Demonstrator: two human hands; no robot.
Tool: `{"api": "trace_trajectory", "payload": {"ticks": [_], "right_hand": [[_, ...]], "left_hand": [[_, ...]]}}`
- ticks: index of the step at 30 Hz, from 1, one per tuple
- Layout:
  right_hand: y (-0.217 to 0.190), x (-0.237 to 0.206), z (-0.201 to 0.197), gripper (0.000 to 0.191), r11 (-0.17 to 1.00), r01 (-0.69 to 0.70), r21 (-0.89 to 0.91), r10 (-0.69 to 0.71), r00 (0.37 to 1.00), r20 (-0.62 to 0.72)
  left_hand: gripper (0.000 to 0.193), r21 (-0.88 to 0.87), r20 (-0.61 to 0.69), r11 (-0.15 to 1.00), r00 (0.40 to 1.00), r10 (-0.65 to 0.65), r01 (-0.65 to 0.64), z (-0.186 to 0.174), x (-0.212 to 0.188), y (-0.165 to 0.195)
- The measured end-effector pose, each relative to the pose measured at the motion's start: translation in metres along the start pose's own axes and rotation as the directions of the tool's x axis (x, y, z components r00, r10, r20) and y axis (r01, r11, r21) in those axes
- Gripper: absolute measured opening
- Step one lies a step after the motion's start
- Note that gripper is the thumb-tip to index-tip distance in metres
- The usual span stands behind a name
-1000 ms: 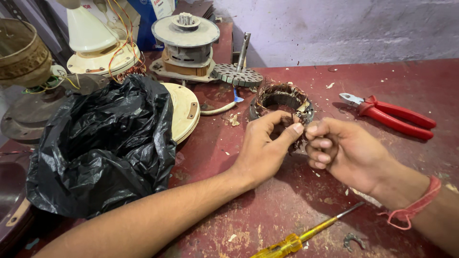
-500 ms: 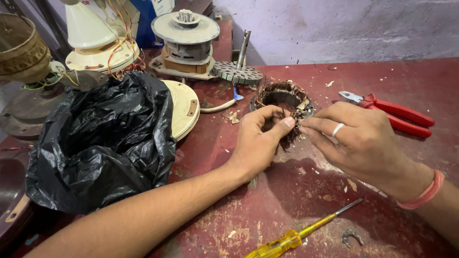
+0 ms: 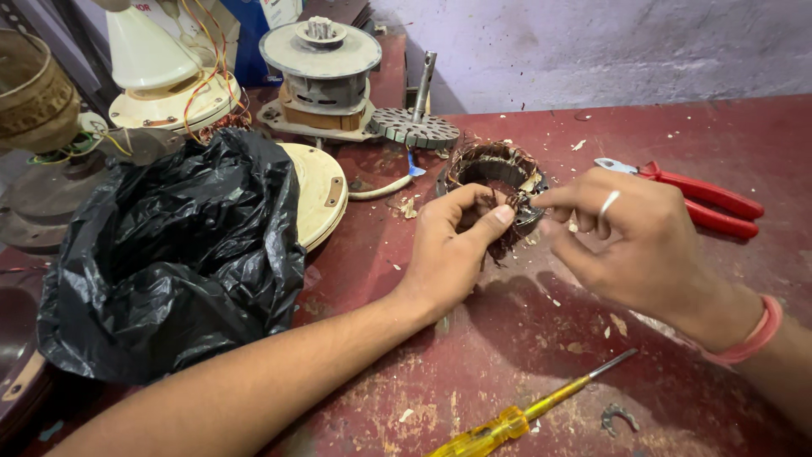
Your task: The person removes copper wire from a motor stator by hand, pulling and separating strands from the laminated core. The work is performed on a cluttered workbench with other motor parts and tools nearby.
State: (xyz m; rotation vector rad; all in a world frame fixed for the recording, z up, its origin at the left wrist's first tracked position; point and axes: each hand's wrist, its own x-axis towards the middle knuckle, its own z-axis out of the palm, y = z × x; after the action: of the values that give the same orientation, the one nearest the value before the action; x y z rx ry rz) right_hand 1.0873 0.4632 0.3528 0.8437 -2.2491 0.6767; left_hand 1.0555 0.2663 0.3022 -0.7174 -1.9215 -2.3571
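left hand (image 3: 452, 245) and right hand (image 3: 630, 241) pinching stator coil (image 3: 495, 169) between them

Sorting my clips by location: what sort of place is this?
Probably a fan or motor repair bench: both hands work a copper-wound stator, with a stripped motor, red pliers and a yellow screwdriver nearby.

Bare forearms; right hand (image 3: 643, 245) wears ring, pink wristband.

One wound stator ring (image 3: 495, 173) between the two hands; one red-handled pliers (image 3: 702, 196) beyond the right hand (image 3: 630, 245); one yellow screwdriver (image 3: 524, 410) below it; one black bag (image 3: 169, 254) left of the left hand (image 3: 452, 245).
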Motion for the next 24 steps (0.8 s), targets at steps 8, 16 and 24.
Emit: {"api": "trace_trajectory", "payload": {"ticks": [8, 16, 24], "right_hand": [[0.003, -0.009, 0.009, 0.012, 0.938, -0.347, 0.004, 0.341, 0.924, 0.175], [0.029, -0.015, 0.016, 0.008, 0.802, -0.483, 0.352, 0.426, 0.875, 0.232], [-0.003, 0.003, 0.001, 0.018, 0.927, 0.285, -0.243, -0.273, 0.959, 0.081]], "left_hand": [[0.013, 0.116, 0.054, 0.981, 0.987, 0.151, -0.157, -0.001, -0.004, -0.004], [0.014, 0.074, 0.012, 0.994, 0.997, 0.080, -0.081, -0.001, -0.001, -0.004], [0.013, -0.003, 0.006, 0.991, 0.990, 0.137, -0.137, -0.006, 0.003, -0.006]]}}
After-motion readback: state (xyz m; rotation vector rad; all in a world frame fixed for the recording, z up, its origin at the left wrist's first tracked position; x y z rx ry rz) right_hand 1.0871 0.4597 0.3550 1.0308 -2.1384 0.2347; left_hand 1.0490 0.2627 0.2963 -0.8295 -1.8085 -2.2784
